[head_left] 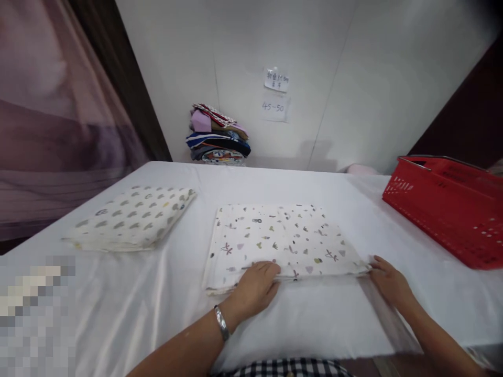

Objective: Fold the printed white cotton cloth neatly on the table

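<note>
A folded white cloth (271, 235) with small plant and heart prints lies flat in front of me on the table. My left hand (257, 285), a silver bracelet at its wrist, is closed over the middle of the cloth's near edge, fingers on top. At the near right corner my right hand (389, 280) pinches the cloth's edge between thumb and fingers; part of that grip is hidden. Left of it lies a second folded cloth (135, 217), cream with grey-green motifs, touched by neither hand.
A red plastic basket (444, 209) with a metal handle stands at the right on the white-covered table (176, 293). Beyond the far edge, a stack of folded fabrics (218, 139) rests against the wall under paper signs (275, 94). A purplish curtain (58, 131) hangs at left.
</note>
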`<action>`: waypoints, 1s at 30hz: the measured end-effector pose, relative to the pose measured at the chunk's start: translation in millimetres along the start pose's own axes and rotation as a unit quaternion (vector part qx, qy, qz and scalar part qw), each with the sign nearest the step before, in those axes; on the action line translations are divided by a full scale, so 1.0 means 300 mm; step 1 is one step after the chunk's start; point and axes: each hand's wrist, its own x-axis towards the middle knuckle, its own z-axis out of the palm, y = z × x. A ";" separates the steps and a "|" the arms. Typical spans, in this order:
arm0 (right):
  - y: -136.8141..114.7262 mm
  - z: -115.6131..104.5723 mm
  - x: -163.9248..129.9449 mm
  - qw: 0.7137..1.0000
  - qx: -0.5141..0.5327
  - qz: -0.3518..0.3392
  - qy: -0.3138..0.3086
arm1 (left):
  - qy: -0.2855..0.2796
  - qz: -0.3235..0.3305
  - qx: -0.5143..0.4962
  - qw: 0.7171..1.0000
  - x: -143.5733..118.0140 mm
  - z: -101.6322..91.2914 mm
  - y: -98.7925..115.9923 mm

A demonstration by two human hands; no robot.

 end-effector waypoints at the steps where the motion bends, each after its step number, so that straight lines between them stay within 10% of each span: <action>1: -0.016 -0.002 -0.002 1.000 0.004 -0.012 0.018 | 0.001 -0.021 -0.023 1.000 -0.002 -0.007 0.002; 4: -0.120 0.005 -0.012 0.991 0.028 -0.120 0.048 | 0.023 -0.080 -0.087 0.993 -0.001 -0.035 -0.012; 10: -0.454 0.100 -0.037 0.943 0.040 -0.329 -0.037 | 0.237 -0.260 0.033 0.936 -0.035 -0.143 -0.176; 14: -0.602 0.209 -0.030 0.925 -0.006 -0.350 -0.146 | 0.200 -0.420 0.081 0.881 -0.093 -0.198 -0.255; 23: -0.621 0.320 -0.030 0.911 -0.048 -0.341 -0.225 | 0.117 -0.529 -0.126 0.831 -0.094 -0.242 -0.258; 30: -0.619 0.310 -0.033 0.914 0.025 -0.327 -0.237 | 0.109 -0.451 -0.377 0.802 -0.008 -0.332 -0.192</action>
